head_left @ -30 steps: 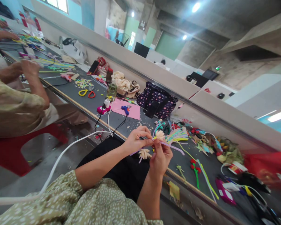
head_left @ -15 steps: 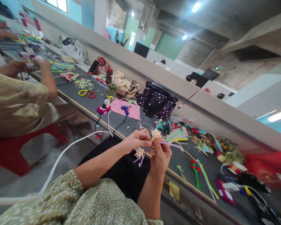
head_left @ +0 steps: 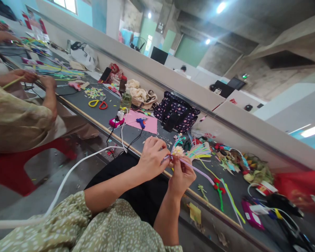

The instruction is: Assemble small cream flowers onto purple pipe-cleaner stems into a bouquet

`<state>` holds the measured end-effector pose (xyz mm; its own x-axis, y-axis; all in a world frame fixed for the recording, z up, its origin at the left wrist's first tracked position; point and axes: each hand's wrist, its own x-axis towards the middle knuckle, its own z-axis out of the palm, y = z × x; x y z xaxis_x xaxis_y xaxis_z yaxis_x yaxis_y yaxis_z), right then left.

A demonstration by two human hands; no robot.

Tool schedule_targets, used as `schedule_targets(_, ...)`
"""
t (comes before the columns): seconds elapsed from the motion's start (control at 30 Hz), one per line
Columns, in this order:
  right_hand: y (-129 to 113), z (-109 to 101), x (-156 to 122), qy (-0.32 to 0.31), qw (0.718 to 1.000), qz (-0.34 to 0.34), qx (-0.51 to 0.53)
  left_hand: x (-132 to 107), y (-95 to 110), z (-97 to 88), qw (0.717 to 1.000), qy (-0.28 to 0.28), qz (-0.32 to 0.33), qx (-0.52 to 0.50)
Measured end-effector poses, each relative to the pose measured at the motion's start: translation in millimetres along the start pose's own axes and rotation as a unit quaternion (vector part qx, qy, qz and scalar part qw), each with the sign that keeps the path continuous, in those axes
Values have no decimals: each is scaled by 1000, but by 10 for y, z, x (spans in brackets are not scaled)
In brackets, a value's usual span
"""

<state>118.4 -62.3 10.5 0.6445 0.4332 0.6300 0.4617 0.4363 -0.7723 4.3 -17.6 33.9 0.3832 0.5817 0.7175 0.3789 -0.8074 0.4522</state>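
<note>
My right hand (head_left: 182, 173) pinches a cream pipe-cleaner flower (head_left: 177, 151) just below its petals, above the table's front edge. Across that hand runs a lilac pipe cleaner (head_left: 199, 171), its long end reaching right. My left hand (head_left: 154, 155) is closed beside the flower, back of the hand up, with its fingertips at a lilac end; the exact grip is partly hidden. Behind the flower lie a teal sprig (head_left: 179, 140) and a bundle of pastel pipe cleaners (head_left: 202, 150). A green stem with red pompoms (head_left: 220, 196) rests to the right.
A blue glue gun (head_left: 140, 122) lies on pink paper (head_left: 151, 126). Beyond stands a dotted bag (head_left: 177, 112). Scissors (head_left: 98, 104) and a magenta power block (head_left: 116, 122) are leftward. A white cable (head_left: 65, 182) crosses beside me. A co-worker's hands (head_left: 36, 78) are at far left.
My left hand has turned back-up and curled over the lilac end. The lilac length on the right reaches farther. A second cream flower below is now hidden. The co-worker's hands have shifted.
</note>
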Motion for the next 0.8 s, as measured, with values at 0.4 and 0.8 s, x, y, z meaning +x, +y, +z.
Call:
schedule_targets(0.4,-10,-5,-32,-35,999,6,16,24,-62,49,998,21,2,-54)
schedule_targets(0.8,23,-28,22,-41,987,88,128,102,-129,58,944,-34,-64,-320)
